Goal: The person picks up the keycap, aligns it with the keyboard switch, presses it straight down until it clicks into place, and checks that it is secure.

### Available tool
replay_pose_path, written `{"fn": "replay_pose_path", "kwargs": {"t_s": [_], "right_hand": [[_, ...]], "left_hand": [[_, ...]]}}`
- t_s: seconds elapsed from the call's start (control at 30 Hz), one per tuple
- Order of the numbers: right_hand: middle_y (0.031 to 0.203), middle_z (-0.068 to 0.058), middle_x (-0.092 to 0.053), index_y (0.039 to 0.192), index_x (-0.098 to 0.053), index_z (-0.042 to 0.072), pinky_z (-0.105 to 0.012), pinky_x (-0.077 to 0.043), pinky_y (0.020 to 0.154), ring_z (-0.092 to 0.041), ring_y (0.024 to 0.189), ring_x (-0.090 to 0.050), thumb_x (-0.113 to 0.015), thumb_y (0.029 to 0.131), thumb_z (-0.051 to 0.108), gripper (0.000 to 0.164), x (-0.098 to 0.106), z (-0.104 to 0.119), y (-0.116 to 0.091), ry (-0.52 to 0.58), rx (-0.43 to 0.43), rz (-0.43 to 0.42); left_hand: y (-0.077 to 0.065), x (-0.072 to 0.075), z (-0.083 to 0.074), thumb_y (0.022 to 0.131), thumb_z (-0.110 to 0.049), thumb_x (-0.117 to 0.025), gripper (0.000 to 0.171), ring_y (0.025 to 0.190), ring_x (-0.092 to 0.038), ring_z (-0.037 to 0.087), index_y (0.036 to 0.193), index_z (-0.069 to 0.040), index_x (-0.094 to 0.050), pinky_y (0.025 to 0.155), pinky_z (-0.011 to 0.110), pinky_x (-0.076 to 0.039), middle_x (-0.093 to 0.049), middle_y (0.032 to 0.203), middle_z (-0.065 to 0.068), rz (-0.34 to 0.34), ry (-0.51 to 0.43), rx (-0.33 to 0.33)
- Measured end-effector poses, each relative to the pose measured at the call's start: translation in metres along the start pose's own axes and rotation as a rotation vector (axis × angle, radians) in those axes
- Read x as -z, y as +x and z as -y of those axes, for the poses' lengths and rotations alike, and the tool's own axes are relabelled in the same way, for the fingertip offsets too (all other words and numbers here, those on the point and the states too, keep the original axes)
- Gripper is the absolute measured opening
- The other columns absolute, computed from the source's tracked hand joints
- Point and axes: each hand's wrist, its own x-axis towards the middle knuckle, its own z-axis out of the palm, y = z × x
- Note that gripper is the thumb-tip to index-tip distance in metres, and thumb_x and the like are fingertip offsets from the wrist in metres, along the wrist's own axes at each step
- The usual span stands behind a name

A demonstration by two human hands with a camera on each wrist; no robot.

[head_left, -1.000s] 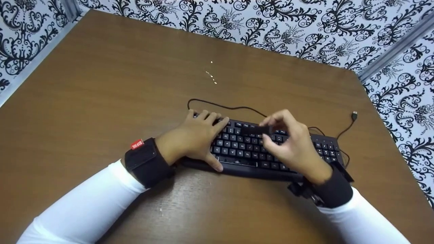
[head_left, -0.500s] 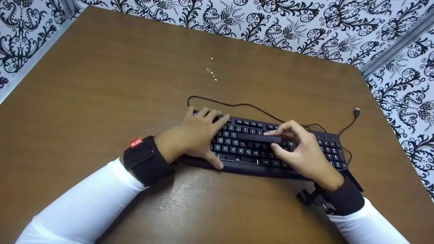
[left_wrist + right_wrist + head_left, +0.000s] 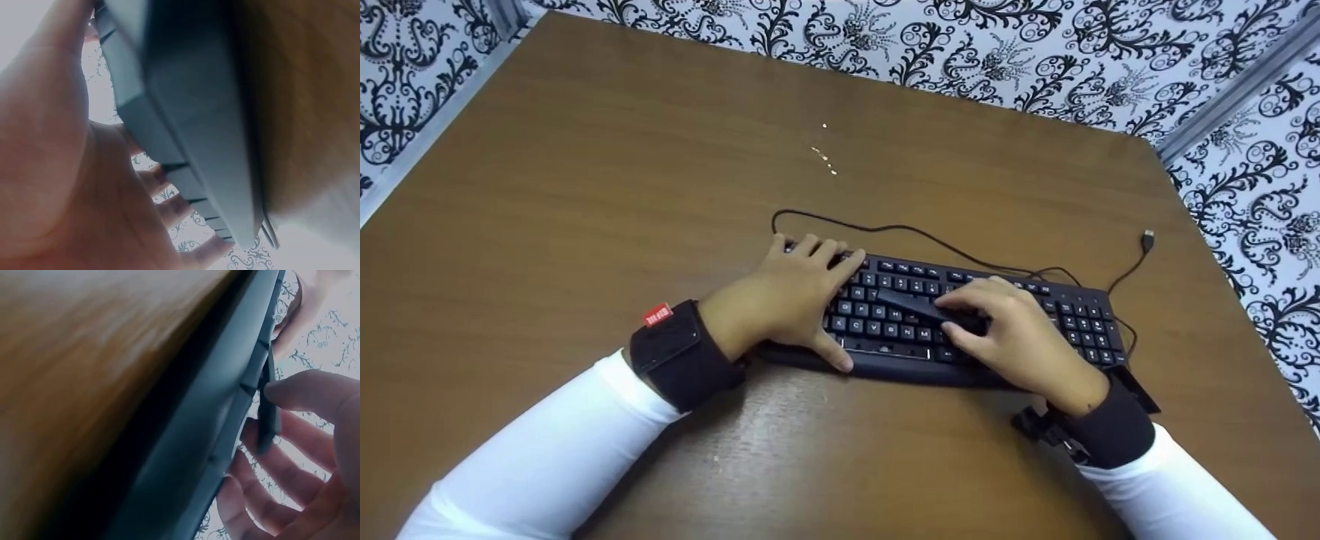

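A black keyboard [image 3: 915, 369] lies on the wooden table. My left hand [image 3: 799, 294] rests spread across its left end, fingertips at the far edge and thumb at the near edge. My right hand [image 3: 1020, 334] pinches a long black space bar key [image 3: 905, 301] by its right end, thumb against fingers. That key slants over the letter rows, its left end pointing to the far left. In the right wrist view the space bar [image 3: 270, 419] stands just off the key tops. The bare space bar slot [image 3: 886, 349] shows pale wire bits at both ends.
The keyboard's cable [image 3: 911, 229] loops behind it, and its USB plug [image 3: 1147, 241] lies to the right. Patterned wall panels [image 3: 997, 56] border the table's back and sides. Small light spots [image 3: 825, 160] show on the table [image 3: 622, 172] beyond the keyboard.
The right hand first shifted right and toward me with the space bar, then lowered slightly left. The bar has turned from level to slanting. The left hand has stayed put.
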Motion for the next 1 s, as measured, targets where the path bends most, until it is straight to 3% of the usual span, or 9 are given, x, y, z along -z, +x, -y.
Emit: {"fn": "replay_pose_path", "kwargs": {"t_s": [0.27, 0.63, 0.8, 1.0], "right_hand": [[0.095, -0.002, -0.072, 0.101, -0.076, 0.01, -0.038, -0.054, 0.084, -0.018, 0.092, -0.064, -0.082, 0.082, 0.017, 0.021, -0.006, 0.006, 0.011, -0.056, 0.058, -0.009], [0.096, -0.002, -0.075, 0.097, -0.076, 0.012, -0.038, -0.056, 0.086, -0.018, 0.093, -0.067, -0.078, 0.087, 0.016, 0.011, -0.007, 0.015, 0.023, -0.017, 0.024, 0.051], [0.098, -0.003, -0.075, 0.1, -0.076, 0.01, -0.039, -0.056, 0.084, -0.019, 0.092, -0.068, -0.079, 0.085, 0.01, 0.016, -0.007, 0.019, 0.025, -0.011, 0.047, 0.078], [0.096, -0.004, -0.074, 0.101, -0.075, 0.009, -0.034, -0.057, 0.077, -0.015, 0.087, -0.066, -0.082, 0.08, 0.008, 0.023, -0.007, 0.029, 0.024, 0.011, 0.119, 0.054]], "left_hand": [[0.0, -0.001, 0.001, 0.058, -0.087, -0.069, 0.136, 0.147, -0.029, 0.039, 0.161, -0.015, -0.017, 0.116, 0.067, -0.021, -0.026, 0.163, 0.016, -0.009, 0.001, 0.0], [0.0, -0.001, 0.0, 0.058, -0.088, -0.068, 0.136, 0.147, -0.029, 0.038, 0.161, -0.015, -0.018, 0.115, 0.066, -0.023, -0.027, 0.163, 0.016, -0.001, 0.012, 0.007], [0.001, -0.003, 0.0, 0.058, -0.089, -0.067, 0.137, 0.147, -0.029, 0.037, 0.162, -0.016, -0.016, 0.115, 0.065, -0.023, -0.026, 0.163, 0.015, 0.012, 0.032, 0.019], [0.002, -0.003, 0.0, 0.057, -0.089, -0.067, 0.137, 0.146, -0.031, 0.038, 0.162, -0.016, -0.017, 0.114, 0.065, -0.024, -0.027, 0.163, 0.015, -0.009, 0.038, 0.009]]}}
